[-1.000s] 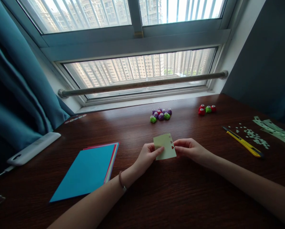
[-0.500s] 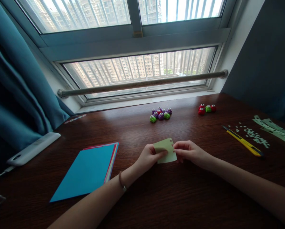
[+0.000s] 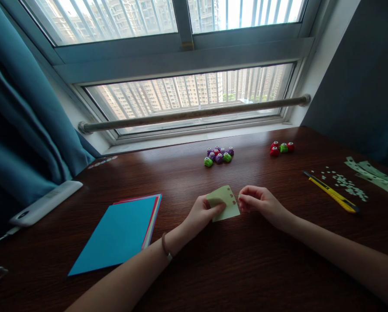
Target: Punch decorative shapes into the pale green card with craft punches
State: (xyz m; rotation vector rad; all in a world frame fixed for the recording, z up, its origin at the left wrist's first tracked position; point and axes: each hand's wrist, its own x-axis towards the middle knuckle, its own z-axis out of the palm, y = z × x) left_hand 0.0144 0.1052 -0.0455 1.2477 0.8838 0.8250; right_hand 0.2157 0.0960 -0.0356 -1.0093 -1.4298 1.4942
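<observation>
My left hand (image 3: 204,212) is closed on a pale green sheet of paper (image 3: 225,208), with the thumb lying on top of it. Three small shaped holes run along the sheet's right edge. Just beyond that edge, apart from the paper, my right hand (image 3: 257,200) is pinched shut. Whatever sits between its fingertips, if anything, is too small to make out. A brown band with a metal piece circles my left wrist.
Blue paper (image 3: 119,232) tops a coloured stack at left. Small craft punches (image 3: 218,158) cluster behind my hands, more punches (image 3: 282,148) farther right. A yellow utility knife (image 3: 333,193), tiny paper bits (image 3: 348,185) and green strips (image 3: 372,173) lie right. A white device (image 3: 47,203) is far left.
My right hand has come off the paper's edge and moved slightly up and right. The sheet has tilted and shifted a little left in my left hand, showing its holes.
</observation>
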